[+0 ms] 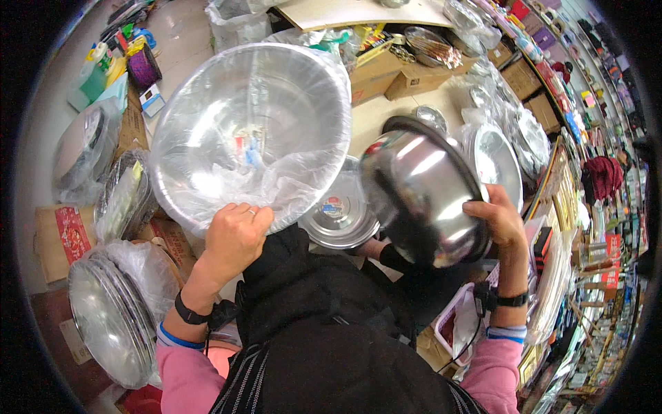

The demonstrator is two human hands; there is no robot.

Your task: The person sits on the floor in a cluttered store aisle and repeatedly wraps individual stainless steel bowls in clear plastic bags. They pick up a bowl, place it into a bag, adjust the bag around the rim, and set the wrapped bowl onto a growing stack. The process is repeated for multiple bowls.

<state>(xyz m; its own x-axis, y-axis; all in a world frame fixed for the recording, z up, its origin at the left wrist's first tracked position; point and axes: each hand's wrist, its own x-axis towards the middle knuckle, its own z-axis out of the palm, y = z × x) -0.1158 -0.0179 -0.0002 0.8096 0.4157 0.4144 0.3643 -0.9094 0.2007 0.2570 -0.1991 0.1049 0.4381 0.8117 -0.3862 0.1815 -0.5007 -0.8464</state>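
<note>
My left hand grips the near rim of a large metal basin wrapped in clear plastic film. A blurred label shows at the bottom of that basin. On the other side, my right hand holds a deep, shiny steel pot by its dark rim, thumb on the outer wall. The pot is tipped on its side, its inside turned away from view. Between the two, lower down, lie round steel basins, the top one with a label inside. My forearms wear dark wrist straps.
Plastic-wrapped metal basins stand at the right. Several wrapped round trays lean at the left near a cardboard box. More cardboard boxes line the floor ahead below a board. Crowded shelves run along the far right.
</note>
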